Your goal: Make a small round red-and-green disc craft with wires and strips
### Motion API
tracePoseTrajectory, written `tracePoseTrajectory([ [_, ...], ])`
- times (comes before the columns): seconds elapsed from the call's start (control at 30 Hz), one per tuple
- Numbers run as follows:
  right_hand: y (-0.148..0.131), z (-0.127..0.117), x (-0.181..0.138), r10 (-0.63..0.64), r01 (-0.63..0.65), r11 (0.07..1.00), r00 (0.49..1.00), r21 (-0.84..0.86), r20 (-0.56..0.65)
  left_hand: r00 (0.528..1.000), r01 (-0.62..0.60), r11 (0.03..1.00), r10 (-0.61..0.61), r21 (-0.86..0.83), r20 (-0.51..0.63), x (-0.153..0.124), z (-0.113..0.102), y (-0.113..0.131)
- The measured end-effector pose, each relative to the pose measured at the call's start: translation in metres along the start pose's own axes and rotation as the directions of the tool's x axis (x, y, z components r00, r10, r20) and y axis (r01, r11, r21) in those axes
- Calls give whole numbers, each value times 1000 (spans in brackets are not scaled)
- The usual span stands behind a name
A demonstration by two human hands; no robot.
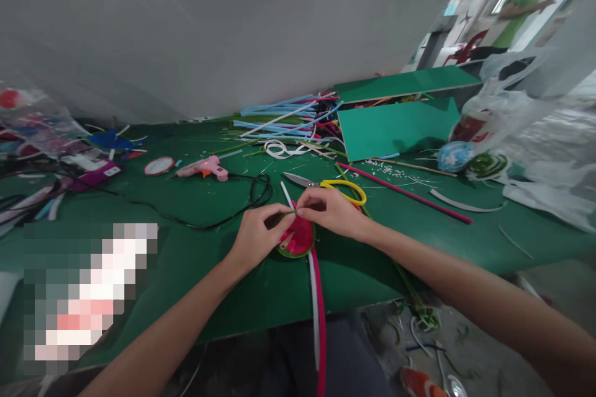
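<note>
A small round pink-red piece with a green rim (302,237) lies on the green table in front of me. My left hand (261,231) pinches at its upper edge, thumb and forefinger together on what looks like a thin green strip. From the other side my right hand (328,209) pinches the same spot, fingertips touching the left ones. A long pink strip (319,310) and a white strip (313,298) run from under the round piece over the table's front edge. Scissors with yellow handles (347,188) lie just beyond my right hand.
A pink glue gun (205,169) with a black cord lies left of centre. Blue, white and green strips (284,118) are heaped at the back, beside a green box (395,127). Plastic bags (507,118) stand at right. Cuttings litter the floor. A person in green (524,6) is far off.
</note>
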State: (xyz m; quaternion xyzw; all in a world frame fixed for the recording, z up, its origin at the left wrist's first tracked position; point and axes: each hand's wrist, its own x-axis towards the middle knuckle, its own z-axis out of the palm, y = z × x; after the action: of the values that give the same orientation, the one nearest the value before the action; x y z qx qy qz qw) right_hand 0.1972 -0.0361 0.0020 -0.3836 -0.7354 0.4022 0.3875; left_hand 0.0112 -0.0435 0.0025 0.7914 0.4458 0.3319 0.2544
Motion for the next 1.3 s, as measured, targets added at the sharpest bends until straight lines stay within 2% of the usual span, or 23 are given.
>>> tracePoseTrajectory([
  [0.13,-2,0,-2,-70,68,994,997,-81,-15,1000,2,1000,-2,16,5,0,1,2],
  [0.27,-2,2,-5,-210,195,946,977,-260,-30,1000,17,1000,-17,1,10,0,2,4],
  [0.33,-1,3,-6,-321,299,864,947,-405,12,999,32,999,-32,-18,12,0,2,3],
  [0.4,0,4,-7,-418,407,731,901,-548,112,999,39,999,-39,-32,19,0,3,2],
  [0.47,0,4,-8,-466,480,618,862,-623,201,999,27,999,-26,-32,25,0,4,1],
  [0.5,0,4,-8,-466,478,609,862,-633,202,1000,20,999,-19,-28,21,-1,4,1],
  [0.57,-1,3,-7,-401,385,705,909,-595,113,1000,17,1000,-17,-16,-16,-1,4,2],
  [0.63,-1,3,-7,-258,234,846,966,-479,16,996,25,1000,-25,-12,-86,-1,3,3],
  [0.7,0,2,-6,-147,137,926,989,-353,-2,991,20,1000,-22,-20,-130,-1,2,4],
  [0.73,0,2,-5,-131,126,942,991,-312,5,992,13,999,-17,-34,-128,-1,1,4],
  [0.83,0,2,-4,-165,159,948,986,-275,0,997,18,995,-26,-102,-77,-1,-1,5],
  [1.07,-5,4,-5,-246,244,919,969,-311,33,997,83,969,-80,-233,23,3,-2,3],
  [1.3,-1,6,-6,-257,241,920,966,-308,-13,985,148,952,-116,-269,130,7,-6,6],
])
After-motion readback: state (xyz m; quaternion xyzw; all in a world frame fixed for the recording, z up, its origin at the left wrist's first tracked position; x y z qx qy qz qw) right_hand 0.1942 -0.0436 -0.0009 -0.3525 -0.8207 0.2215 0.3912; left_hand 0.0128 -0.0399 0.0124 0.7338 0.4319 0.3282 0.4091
